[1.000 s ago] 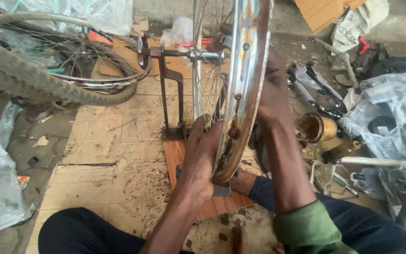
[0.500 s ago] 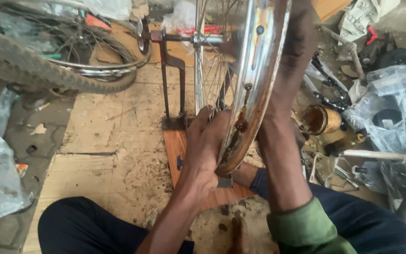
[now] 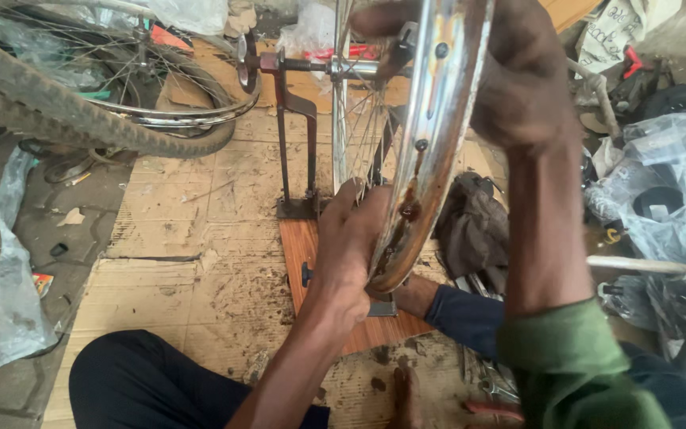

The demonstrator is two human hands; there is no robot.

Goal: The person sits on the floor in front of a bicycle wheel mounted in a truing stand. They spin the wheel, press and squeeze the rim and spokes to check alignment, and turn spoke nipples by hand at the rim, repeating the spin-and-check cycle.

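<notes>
A rusty chrome bicycle rim [image 3: 438, 135] with thin spokes [image 3: 359, 127] stands upright in a dark metal truing stand [image 3: 295, 143], which is bolted to a brown wooden board [image 3: 299, 254]. My left hand [image 3: 351, 238] grips the lower part of the rim from the left, fingers among the spokes. My right hand [image 3: 517, 79] is closed over the rim's upper edge on the right. Its green sleeve cuff [image 3: 573, 357] shows low in the view. The axle [image 3: 311, 65] rests across the top of the stand.
A tyred bicycle wheel [image 3: 96, 119] lies at the upper left on flattened cardboard [image 3: 176, 230]. A dark rag [image 3: 474, 226] sits right of the rim. Plastic bags [image 3: 668, 183] and tools crowd the right side. My legs in dark trousers [image 3: 152, 389] frame the bottom.
The view has come closer to the rim. My right hand has slid higher up the rim. My left hand keeps its grip on the lower part.
</notes>
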